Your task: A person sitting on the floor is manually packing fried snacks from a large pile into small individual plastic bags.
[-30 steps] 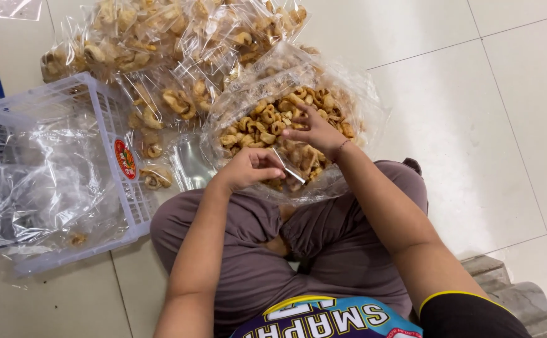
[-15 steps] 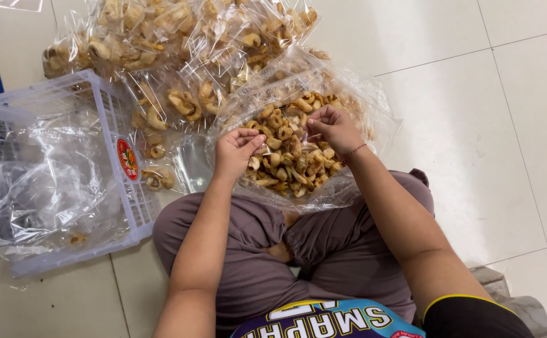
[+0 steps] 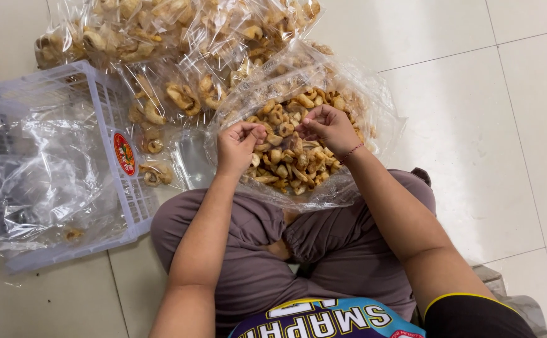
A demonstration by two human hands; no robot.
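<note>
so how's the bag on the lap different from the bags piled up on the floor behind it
The lap bag lies open, snacks exposed, with the left hand and right hand in it; the piled bags look smaller and lie untouched. The lap bag rests on the legs; the piled bags lie on the floor. Both are clear plastic holding golden fried snacks.

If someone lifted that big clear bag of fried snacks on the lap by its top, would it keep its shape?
Probably not: the big clear bag is thin, crinkled film, so it would likely sag. The fried snacks lie loose and could shift or spill. They look brittle, so squeezing may break them.
</note>
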